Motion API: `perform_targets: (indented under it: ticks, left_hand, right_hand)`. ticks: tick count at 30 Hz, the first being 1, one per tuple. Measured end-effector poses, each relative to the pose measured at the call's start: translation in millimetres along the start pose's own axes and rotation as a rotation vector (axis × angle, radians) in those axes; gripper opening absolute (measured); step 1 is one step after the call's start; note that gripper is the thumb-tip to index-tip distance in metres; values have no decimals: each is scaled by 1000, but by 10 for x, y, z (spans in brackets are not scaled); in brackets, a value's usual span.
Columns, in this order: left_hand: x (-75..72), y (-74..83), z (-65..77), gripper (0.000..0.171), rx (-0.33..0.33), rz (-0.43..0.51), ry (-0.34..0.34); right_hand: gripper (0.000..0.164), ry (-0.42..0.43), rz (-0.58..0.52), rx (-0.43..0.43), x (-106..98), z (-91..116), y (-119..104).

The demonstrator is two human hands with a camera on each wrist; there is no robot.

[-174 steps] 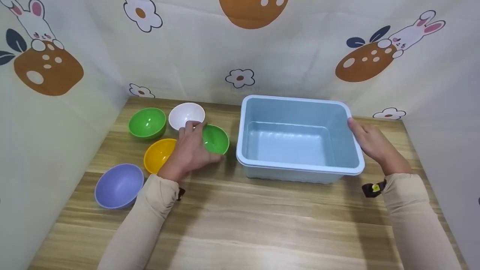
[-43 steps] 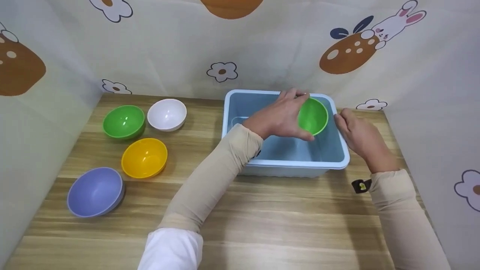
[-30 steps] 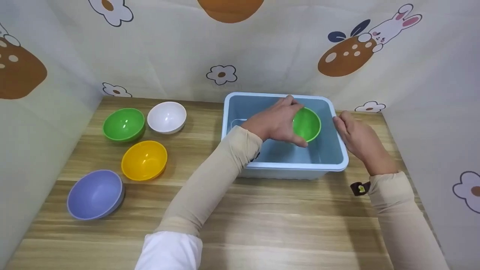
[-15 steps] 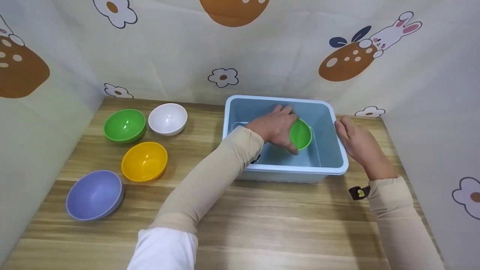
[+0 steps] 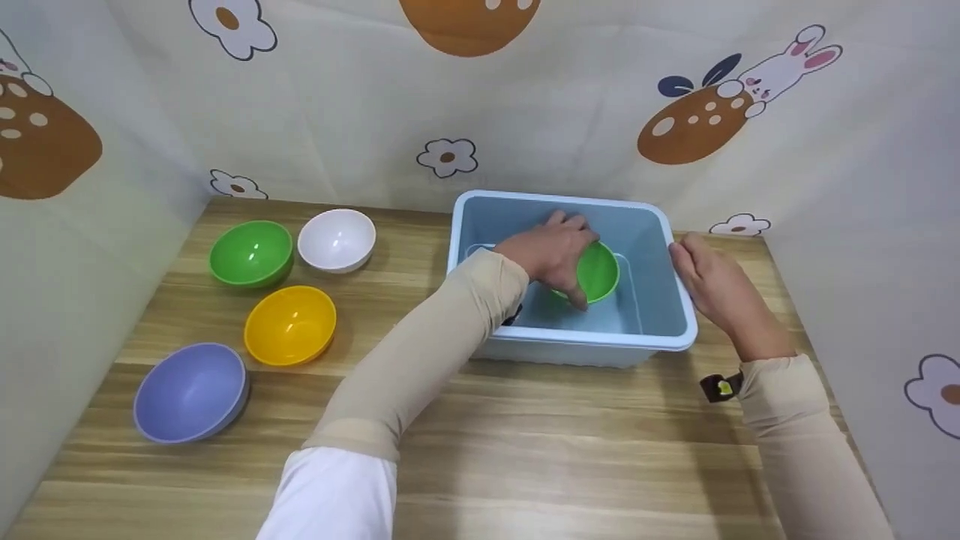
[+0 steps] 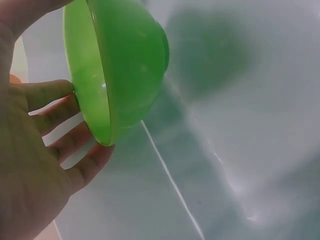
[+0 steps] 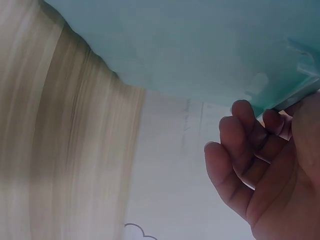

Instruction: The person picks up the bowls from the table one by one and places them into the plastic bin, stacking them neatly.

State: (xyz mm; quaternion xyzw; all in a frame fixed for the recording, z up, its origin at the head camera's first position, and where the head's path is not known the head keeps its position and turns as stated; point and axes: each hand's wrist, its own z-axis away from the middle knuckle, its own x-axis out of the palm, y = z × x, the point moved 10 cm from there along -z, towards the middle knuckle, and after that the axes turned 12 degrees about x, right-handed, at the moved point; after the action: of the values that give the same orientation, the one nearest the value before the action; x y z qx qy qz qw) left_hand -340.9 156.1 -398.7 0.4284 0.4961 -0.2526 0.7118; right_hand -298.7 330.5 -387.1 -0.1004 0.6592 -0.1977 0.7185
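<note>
Desk (image 5: 555, 450), left: four items, namely purple bowl (image 5: 191, 391), green bowl (image 5: 251, 253), yellow bowl (image 5: 290, 325), white bowl (image 5: 337, 240). Right: one blue tub (image 5: 585, 337) contains a second green bowl (image 5: 600, 271), clamped in the left hand's grip (image 5: 551, 255); the right hand's grip (image 5: 716, 285) clamps the tub's right rim.

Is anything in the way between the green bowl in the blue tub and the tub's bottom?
Nothing that I can see. The left hand holds the green bowl inside the blue tub, and no other thing shows between it and the tub's floor; the hand hides some.
</note>
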Motion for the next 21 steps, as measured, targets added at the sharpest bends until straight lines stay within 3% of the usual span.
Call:
perform_targets:
  ticks: [14,21]
  left_hand:
    - [144,20,-57,97,39,-9,-56]
    - [157,-12,-77,96,36,13,-62]
  right_hand:
    - [50,-30,-39,24,48,15,58]
    - [41,72,-44,-61,-42,25,-8]
